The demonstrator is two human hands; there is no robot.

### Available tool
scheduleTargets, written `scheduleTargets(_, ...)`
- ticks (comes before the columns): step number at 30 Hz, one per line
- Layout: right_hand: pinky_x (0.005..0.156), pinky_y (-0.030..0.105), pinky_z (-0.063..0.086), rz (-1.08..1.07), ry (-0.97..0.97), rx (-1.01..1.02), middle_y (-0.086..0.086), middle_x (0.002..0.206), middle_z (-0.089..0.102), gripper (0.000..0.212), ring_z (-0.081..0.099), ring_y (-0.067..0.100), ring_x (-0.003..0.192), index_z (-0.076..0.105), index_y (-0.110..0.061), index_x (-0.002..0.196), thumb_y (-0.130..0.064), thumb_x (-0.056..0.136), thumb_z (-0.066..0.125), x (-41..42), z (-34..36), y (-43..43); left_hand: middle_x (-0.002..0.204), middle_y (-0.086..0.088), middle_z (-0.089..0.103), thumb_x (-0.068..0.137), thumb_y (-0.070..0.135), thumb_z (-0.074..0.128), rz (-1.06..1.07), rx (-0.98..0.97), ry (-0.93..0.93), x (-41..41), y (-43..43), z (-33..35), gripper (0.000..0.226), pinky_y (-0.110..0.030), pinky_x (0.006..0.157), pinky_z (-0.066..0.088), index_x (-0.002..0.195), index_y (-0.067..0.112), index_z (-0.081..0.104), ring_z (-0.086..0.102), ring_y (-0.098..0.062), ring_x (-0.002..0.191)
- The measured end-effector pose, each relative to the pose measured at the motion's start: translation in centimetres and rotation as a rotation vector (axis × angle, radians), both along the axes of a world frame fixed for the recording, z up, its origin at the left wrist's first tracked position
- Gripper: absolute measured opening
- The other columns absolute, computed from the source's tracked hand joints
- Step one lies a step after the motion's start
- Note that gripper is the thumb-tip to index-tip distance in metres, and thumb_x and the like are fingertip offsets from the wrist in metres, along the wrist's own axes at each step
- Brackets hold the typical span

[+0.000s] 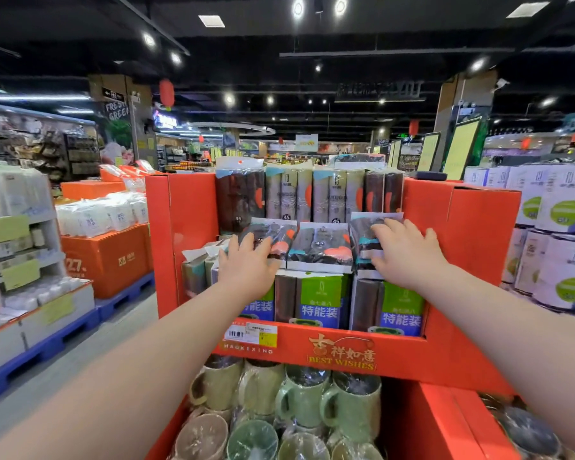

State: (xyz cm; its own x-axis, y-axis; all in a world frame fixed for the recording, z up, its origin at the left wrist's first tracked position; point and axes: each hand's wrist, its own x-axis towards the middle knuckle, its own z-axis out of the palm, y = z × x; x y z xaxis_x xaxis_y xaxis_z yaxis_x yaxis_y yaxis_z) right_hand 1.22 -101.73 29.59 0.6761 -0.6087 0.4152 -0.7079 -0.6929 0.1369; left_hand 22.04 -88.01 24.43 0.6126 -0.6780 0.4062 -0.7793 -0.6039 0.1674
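Left hand point(246, 262) and right hand point(407, 250), grip apart and flat, sit on slick left pack point(279, 235) and right pack point(362, 235) mid-frame, so one shove probably dumps them onto the mugs point(312, 403).

1. Both bare arms reach forward from the lower corners, elbows nearly straight.
2. The left hand point(246, 268) lies palm down, fingers point(246, 244) straight and close together.
3. The right hand point(409, 255) lies palm down, fingers spread and slightly bent.

Glossy plastic-wrapped packs point(319, 250), matt red cardboard display point(462, 227).
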Motion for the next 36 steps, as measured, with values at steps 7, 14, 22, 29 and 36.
scheduleTargets(7,0.105,0.039,0.035,0.408,-0.059,-0.062,0.002,0.134,0.05,0.04,0.04,0.025,0.129,0.052,-0.018,0.13,-0.026,0.091,0.052,1.1,-3.5,5.2,0.143,-0.006,0.04,0.093,0.034,0.053,0.025,-0.148,-0.008,-3.9,4.7,-2.7,0.05,-0.043,0.106,0.036,0.138,0.017,0.044,0.034,-0.027,0.133)
scheduleTargets(14,0.1,0.036,0.04,0.637,0.058,0.129,0.004,0.128,0.053,0.04,0.048,0.027,0.121,0.053,-0.02,0.127,-0.03,0.088,0.052,3.0,-10.7,11.2,0.121,-0.008,0.055,0.083,0.042,0.042,0.11,-0.012,0.033,-8.4,10.9,-8.3,0.052,-0.042,0.092,0.044,0.124,0.015,0.056,0.052,-0.032,0.113)
scheduleTargets(22,0.103,0.038,0.037,0.734,0.399,0.299,0.006,0.132,0.048,0.046,0.044,0.028,0.126,0.044,-0.017,0.134,-0.032,0.091,0.052,2.6,-19.4,18.0,0.127,-0.003,0.051,0.088,0.043,0.052,0.249,0.113,0.072,-10.7,18.3,-13.2,0.046,-0.038,0.097,0.04,0.129,0.021,0.051,0.047,-0.026,0.119)
scheduleTargets(29,0.102,0.037,0.036,0.772,0.499,0.347,0.005,0.134,0.048,0.043,0.043,0.027,0.127,0.045,-0.016,0.132,-0.033,0.093,0.049,2.5,-22.9,23.8,0.135,-0.003,0.046,0.091,0.041,0.051,0.352,0.077,0.126,-10.6,24.5,-14.3,0.05,-0.036,0.102,0.032,0.136,0.021,0.045,0.04,-0.024,0.127)
scheduleTargets(36,0.098,0.038,0.039,0.851,0.474,0.357,0.006,0.127,0.053,0.04,0.048,0.029,0.123,0.05,-0.021,0.128,-0.031,0.089,0.05,5.3,-23.5,34.2,0.135,-0.003,0.047,0.092,0.042,0.049,0.486,0.195,0.292,-11.4,37.2,-18.7,0.049,-0.036,0.1,0.036,0.136,0.021,0.044,0.041,-0.025,0.126)
